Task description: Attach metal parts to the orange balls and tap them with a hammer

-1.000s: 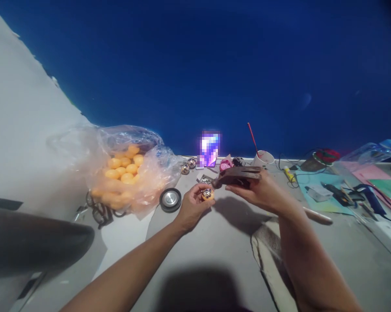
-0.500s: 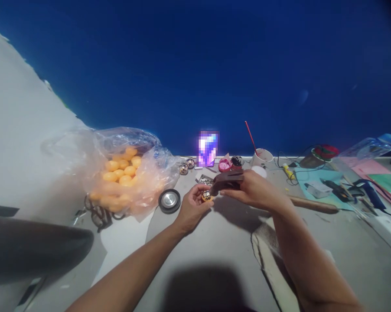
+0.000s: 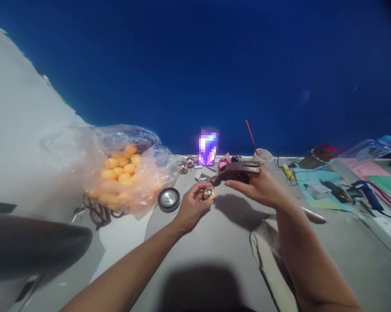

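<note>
My left hand [image 3: 191, 205] is closed around a small orange ball [image 3: 208, 194] partly covered with shiny metallic pieces, held just above the table. My right hand [image 3: 263, 189] grips a claw hammer [image 3: 234, 171] close to its head, with the wooden handle passing back under my forearm. The striking face is just above and to the right of the ball, with a small gap visible. Behind the ball lies a small pack of shiny pieces [image 3: 204, 178], partly covered by my left fingers and the hammer.
A clear plastic bag [image 3: 150, 173] of orange balls lies to the left, beside a dark round lid [image 3: 168, 199]. Two shiny balls [image 3: 187, 165] and a lit phone [image 3: 207, 148] are at the back. A white cup [image 3: 263, 155] with a red stick stands right of them.
The hammer has lifted off the ball and moved slightly right with my right hand. More of the ball's shiny surface shows now, while my left hand has barely moved.
</note>
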Motion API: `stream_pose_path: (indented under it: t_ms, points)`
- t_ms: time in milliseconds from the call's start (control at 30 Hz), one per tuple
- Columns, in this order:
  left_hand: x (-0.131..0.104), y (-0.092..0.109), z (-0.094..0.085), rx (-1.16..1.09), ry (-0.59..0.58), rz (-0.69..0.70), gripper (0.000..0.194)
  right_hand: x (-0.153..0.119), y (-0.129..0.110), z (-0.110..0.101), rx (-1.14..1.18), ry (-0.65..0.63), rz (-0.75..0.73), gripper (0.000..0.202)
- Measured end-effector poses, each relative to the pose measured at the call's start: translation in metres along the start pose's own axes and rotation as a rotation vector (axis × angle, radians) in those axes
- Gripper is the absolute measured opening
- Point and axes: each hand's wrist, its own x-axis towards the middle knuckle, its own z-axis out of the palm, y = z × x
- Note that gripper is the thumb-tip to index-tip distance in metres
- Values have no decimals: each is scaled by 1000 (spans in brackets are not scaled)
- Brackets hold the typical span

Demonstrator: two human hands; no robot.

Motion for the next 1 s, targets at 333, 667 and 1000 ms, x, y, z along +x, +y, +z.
stream_pose_path:
  t_ms: [333, 667, 1000]
  points:
    - [-3, 5, 3, 156, 80, 80, 50, 2, -4, 3, 6, -45, -9, 21]
    - [-1, -3, 0, 78, 13, 9, 58, 1, -3, 3, 36, -42, -26, 18]
    - [-1, 0, -1, 84, 13, 24, 57, 2, -5, 1, 53, -87, 18, 19]
